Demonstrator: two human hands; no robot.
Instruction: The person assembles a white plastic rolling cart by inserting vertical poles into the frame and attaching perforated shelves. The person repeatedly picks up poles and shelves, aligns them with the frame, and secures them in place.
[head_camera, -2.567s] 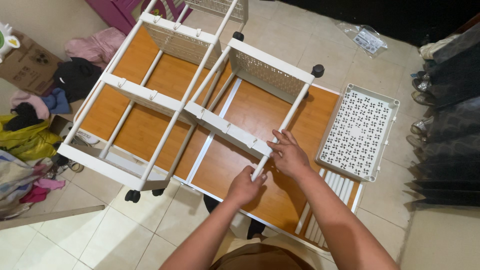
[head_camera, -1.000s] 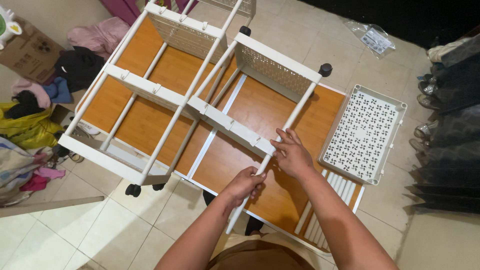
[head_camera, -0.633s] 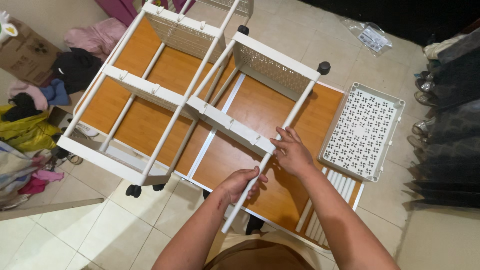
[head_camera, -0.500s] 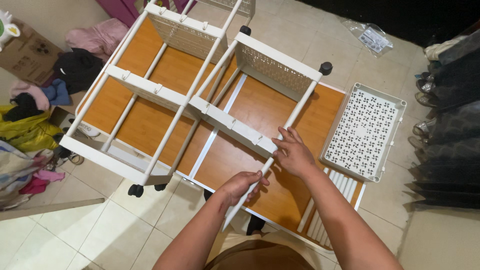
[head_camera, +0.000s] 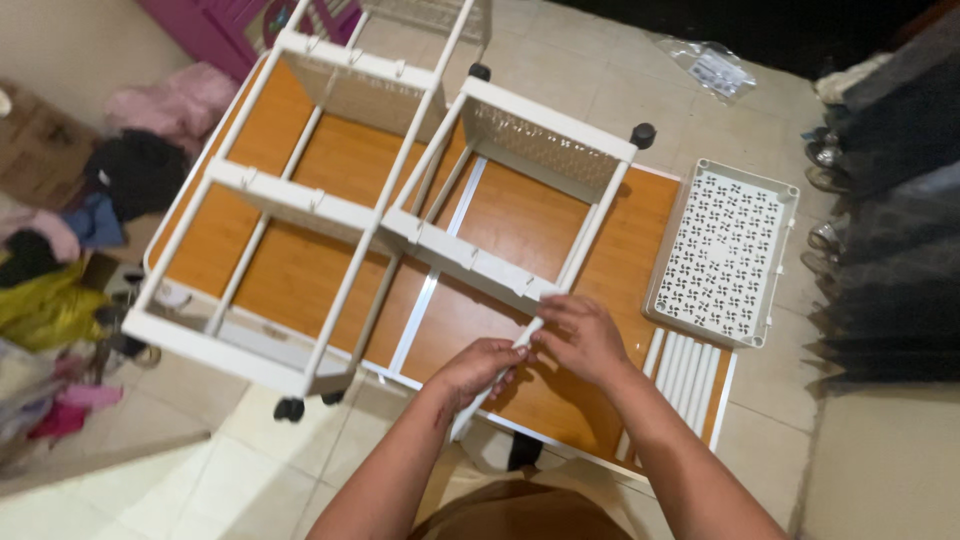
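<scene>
A white plastic shelf cart frame (head_camera: 360, 215) with perforated trays and black wheels lies on its side over an orange wooden board (head_camera: 620, 260). My left hand (head_camera: 478, 368) is closed around a loose white tube (head_camera: 512, 352) near its lower end. My right hand (head_camera: 582, 335) grips the same tube higher up, where it meets the corner of the nearest tray (head_camera: 470, 262). Both forearms reach in from the bottom of the view.
A loose white perforated tray (head_camera: 722, 255) lies at the right of the board, with several spare white tubes (head_camera: 685, 365) below it. Piled clothes (head_camera: 60, 260) and a cardboard box sit at the left. A clear plastic bag (head_camera: 712, 68) lies on the tiled floor at the back. Dark items line the right edge.
The view has shifted slightly. My left hand has slid up the tube toward my right hand; the right hand stays at the tray corner.
</scene>
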